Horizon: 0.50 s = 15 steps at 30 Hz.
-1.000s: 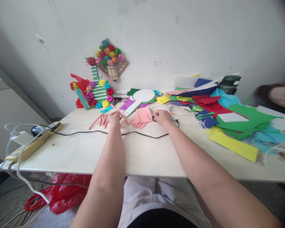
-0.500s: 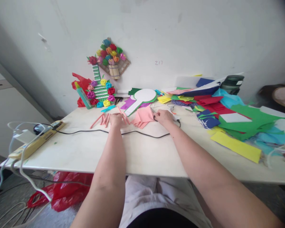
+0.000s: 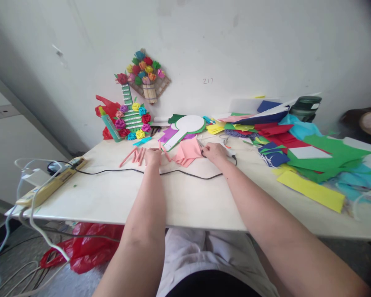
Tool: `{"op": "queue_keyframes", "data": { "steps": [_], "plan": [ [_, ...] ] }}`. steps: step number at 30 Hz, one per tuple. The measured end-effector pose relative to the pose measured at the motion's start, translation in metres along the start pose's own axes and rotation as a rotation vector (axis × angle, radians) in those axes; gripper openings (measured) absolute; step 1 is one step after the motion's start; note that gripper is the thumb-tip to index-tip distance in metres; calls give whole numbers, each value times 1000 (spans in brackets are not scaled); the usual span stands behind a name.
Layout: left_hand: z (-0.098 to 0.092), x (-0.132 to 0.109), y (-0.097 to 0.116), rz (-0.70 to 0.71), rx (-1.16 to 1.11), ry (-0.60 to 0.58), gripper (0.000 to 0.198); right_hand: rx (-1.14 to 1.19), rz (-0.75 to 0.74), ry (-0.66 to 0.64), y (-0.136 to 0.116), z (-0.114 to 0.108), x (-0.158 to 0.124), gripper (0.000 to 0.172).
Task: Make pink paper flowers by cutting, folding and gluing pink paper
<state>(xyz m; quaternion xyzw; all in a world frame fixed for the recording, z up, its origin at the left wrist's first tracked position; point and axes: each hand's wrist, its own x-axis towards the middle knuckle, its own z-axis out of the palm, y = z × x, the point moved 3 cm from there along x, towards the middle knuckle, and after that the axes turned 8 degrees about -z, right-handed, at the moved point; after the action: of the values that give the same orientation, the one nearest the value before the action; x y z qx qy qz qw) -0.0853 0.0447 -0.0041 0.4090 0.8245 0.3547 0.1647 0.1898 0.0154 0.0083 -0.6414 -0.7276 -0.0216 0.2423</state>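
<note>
Currently, the left hand (image 3: 153, 156) is positioned at the narrow pink strips (image 3: 139, 156) with its fingers drawn close together; whether it grips a strip cannot be told. The right hand (image 3: 214, 152) is closed on the scissors (image 3: 200, 144), of which only a small part shows, at the right side of the pink paper (image 3: 188, 151). The pink paper lies between the 2 hands, toward the far side of the white table (image 3: 111, 198).

The table's front edge runs beneath both forearms, well apart from the hands. White tabletop shows between the 2 forearms, and again from the left forearm to the cream power strip (image 3: 52, 181). A black cable (image 3: 194, 175) crosses both areas and passes beneath the left wrist. Coloured sheets (image 3: 321, 159) limit the room at the right; the white board (image 3: 190, 123) limits it behind the pink paper.

The pink paper is matt and layered, with fanned lower corners. The strips are slender and rod-like. The white board joins 1 disc to 1 straight arm, bordered in green. Behind the left hand, the green panel (image 3: 132, 119) carries pale slats and crumpled rosettes. The teal bottle (image 3: 110, 127) stands tilted beside it.
</note>
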Motion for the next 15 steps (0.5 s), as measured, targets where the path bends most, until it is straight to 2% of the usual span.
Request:
{"op": "queue_keyframes", "data": {
  "steps": [2, 8, 15],
  "plan": [
    [1, 0, -2, -32, -92, 4, 27, 2, 0, -1, 0, 0, 0, 30],
    [-2, -4, -3, -42, -134, 85, 20, -9, 4, 0, 0, 0, -1, 30],
    [-2, -6, -3, -45, -188, 80, 10, -7, 0, 0, 0, 0, -1, 30]
  ]
}}
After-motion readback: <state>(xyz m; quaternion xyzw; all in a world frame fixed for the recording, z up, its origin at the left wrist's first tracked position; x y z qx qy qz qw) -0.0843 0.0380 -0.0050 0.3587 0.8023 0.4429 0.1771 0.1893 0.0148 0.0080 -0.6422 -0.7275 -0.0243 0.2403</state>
